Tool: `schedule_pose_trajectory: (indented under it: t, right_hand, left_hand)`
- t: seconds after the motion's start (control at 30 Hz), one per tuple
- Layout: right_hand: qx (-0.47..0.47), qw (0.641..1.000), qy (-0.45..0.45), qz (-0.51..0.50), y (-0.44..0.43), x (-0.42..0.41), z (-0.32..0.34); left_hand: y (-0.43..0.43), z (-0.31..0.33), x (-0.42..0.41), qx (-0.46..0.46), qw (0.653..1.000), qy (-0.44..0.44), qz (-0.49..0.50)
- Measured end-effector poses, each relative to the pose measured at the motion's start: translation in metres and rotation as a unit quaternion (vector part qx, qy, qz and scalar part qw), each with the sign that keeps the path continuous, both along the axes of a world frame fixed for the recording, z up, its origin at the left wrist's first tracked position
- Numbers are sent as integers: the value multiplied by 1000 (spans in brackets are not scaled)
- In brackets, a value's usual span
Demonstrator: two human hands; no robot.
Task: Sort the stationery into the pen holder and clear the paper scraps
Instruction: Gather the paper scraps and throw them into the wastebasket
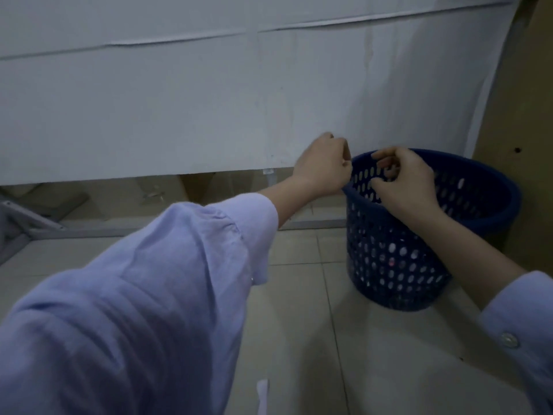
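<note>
Over the mouth of the blue perforated basket (389,265), the fingers (386,161) of the right hand (404,184) curl loosely, gripping nothing visible. The left hand (323,167) is fisted just beside the rim; whether it holds anything I cannot tell. A white paper scrap (263,393) lies on the tiled floor (389,354), well apart from the basket.

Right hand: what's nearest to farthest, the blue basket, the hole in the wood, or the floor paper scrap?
From the right hand:
1. blue basket, just below it.
2. hole, right, in the wood panel.
3. paper scrap, floor, bottom edge.
</note>
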State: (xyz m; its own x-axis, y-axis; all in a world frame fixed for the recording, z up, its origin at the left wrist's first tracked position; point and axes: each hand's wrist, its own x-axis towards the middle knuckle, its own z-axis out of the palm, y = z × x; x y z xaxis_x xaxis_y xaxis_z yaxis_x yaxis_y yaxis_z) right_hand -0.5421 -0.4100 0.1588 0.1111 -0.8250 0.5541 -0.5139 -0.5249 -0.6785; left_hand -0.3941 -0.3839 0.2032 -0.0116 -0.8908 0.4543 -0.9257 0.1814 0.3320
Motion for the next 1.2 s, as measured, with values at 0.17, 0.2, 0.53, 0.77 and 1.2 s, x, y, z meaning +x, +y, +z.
schedule_pose_trajectory:
  t: [0.17,0.2,0.53,0.77,1.2]
  right_hand:
    - [3,996,0,84,29,65,14]
    - [3,995,8,97,36,79,15]
    - [25,968,119,220,104,218,-4]
    - [123,907,262,306,166,303,-71]
    - [277,715,497,406,247,338,-181]
  left_hand:
    - [44,32,70,4,997,-53,49]
    - [54,36,85,5,996,-61,61]
    - [182,6,237,58,981,-40,178]
    - [290,-83,331,165,951,33,261]
    - [453,-230,371,357,869,198,279]
